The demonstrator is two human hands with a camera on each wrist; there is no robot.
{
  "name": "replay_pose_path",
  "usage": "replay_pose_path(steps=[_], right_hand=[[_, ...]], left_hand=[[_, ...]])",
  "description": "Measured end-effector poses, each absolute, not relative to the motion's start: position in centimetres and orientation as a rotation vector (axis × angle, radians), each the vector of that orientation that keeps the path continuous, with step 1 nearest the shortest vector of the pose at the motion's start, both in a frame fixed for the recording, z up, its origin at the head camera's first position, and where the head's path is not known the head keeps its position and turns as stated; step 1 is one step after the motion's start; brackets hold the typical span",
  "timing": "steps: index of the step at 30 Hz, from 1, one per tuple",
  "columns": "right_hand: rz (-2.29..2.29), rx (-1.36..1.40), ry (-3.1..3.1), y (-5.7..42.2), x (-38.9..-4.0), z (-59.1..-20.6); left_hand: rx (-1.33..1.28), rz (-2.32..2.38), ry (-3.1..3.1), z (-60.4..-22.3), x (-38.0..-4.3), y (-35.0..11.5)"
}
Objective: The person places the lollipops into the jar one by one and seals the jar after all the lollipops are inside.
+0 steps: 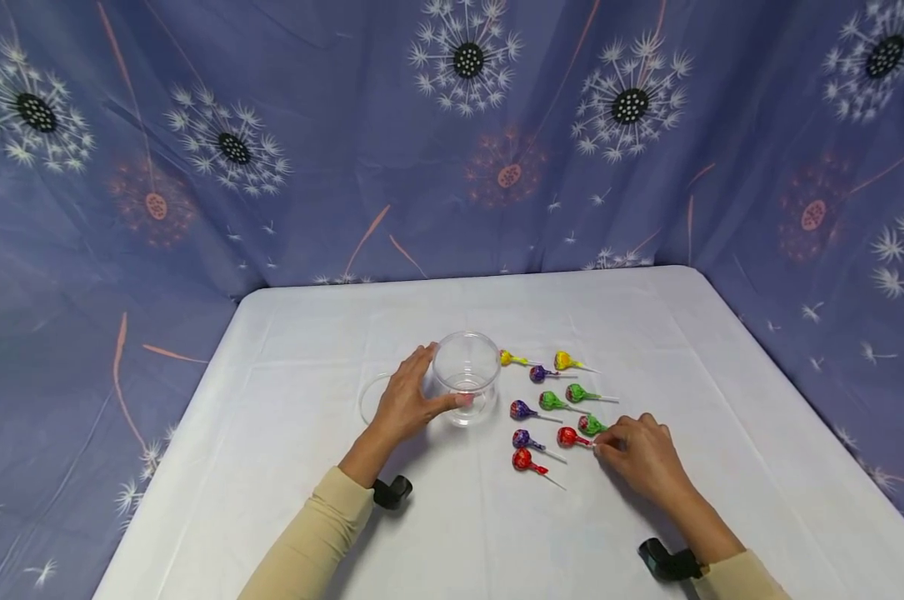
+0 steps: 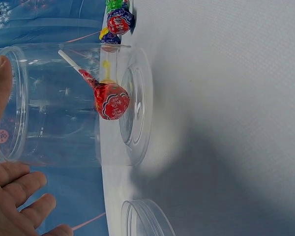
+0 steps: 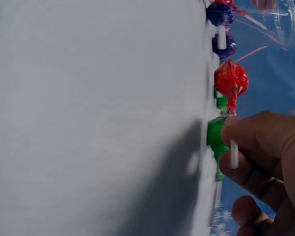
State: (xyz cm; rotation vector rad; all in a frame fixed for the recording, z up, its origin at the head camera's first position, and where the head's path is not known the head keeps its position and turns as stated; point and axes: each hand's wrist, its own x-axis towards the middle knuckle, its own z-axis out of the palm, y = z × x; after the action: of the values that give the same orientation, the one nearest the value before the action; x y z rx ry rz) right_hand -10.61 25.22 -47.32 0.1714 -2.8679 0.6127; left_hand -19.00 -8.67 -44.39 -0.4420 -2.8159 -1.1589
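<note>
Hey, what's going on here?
A person's right hand pinches a red lollipop by its stick. The left hand touches a clear, upright jar, which seems to have another red one inside. More lollipops lie on the table to the jar's right; a lid lies to its left.

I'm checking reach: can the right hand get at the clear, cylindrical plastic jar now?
Probably yes: the right hand pinches a red, round-headed lollipop, but only other wrapped lollipops, lying flat, separate it from the jar.
</note>
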Motion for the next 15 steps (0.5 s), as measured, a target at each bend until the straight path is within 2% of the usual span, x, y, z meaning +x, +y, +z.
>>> replay_pose_path(steps=[8,15], right_hand=[[0.802,0.193,-2.694,24.2,-11.3,-43.9],[0.921,0.212,-2.571,22.4,-13.5,-40.5]], left_hand=[[-0.443,-1.136,-2.808,-44.5,-19.1,-8.7],[-0.458,-1.132,-2.82,-44.5,-19.0,-8.7]])
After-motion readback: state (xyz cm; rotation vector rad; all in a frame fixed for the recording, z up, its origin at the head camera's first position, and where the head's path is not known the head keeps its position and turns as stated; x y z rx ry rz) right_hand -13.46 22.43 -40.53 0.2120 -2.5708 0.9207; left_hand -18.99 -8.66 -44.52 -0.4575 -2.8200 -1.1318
